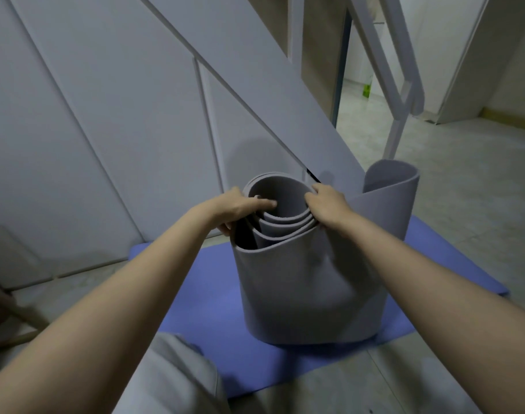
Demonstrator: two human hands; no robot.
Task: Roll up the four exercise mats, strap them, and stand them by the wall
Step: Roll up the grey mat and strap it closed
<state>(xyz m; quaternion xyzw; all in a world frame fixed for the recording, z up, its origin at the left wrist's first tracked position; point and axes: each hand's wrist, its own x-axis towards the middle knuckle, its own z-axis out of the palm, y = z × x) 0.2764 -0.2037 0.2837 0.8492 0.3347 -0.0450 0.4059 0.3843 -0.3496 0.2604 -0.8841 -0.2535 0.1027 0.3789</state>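
Grey mat, loosely rolled, is seen in the head view standing on end on a blue mat, which is spread flat on the floor close to a panelled wall. Several coils are shown at the open top of the roll, with gaps between them. The left rim of the roll is gripped by the left hand, fingers hooked over into the coils and thumb kept outside. The right rim is held by the right hand, its fingers curled over the layers. The loose end is left unwound to the right, curling upright behind the roll.
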